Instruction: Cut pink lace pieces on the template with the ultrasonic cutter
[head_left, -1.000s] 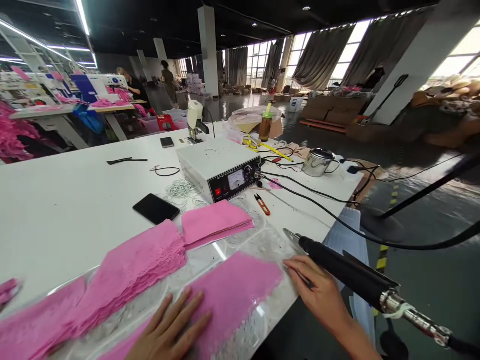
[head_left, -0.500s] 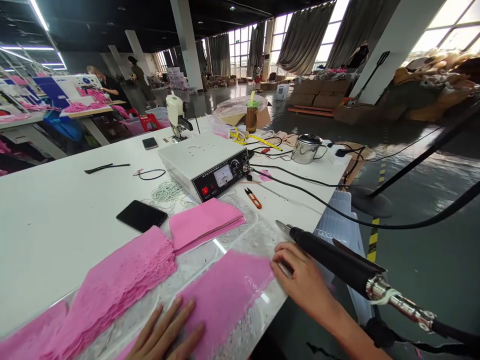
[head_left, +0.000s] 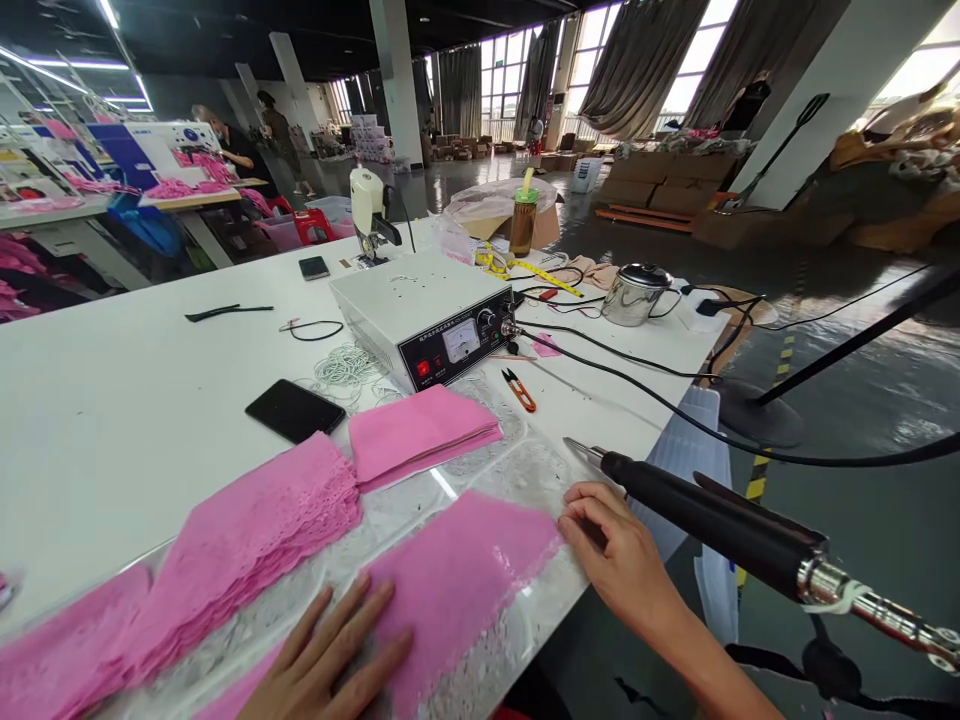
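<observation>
A pink fabric piece (head_left: 465,580) lies flat on a clear sheet at the table's front edge. My left hand (head_left: 337,650) rests on its left part, fingers spread. At its right corner, my right hand (head_left: 622,555) is closed, thumb and fingers pinching the fabric's edge. Just beyond the right hand lies a black pen-like tool (head_left: 690,510) with a metal tip. A scalloped pink stack (head_left: 262,530) is to the left, and a folded pink stack (head_left: 420,430) lies behind the flat piece.
A control box (head_left: 427,320) sits mid-table, with a black phone (head_left: 295,410), orange snips (head_left: 519,391) and white cord (head_left: 346,370) around it. A glass mug (head_left: 636,297) and bottle (head_left: 523,222) stand behind. Black cables cross the right side. People are in the background.
The whole view has shifted slightly, so the table items appear a little farther right. Both hands keep their places on the fabric.
</observation>
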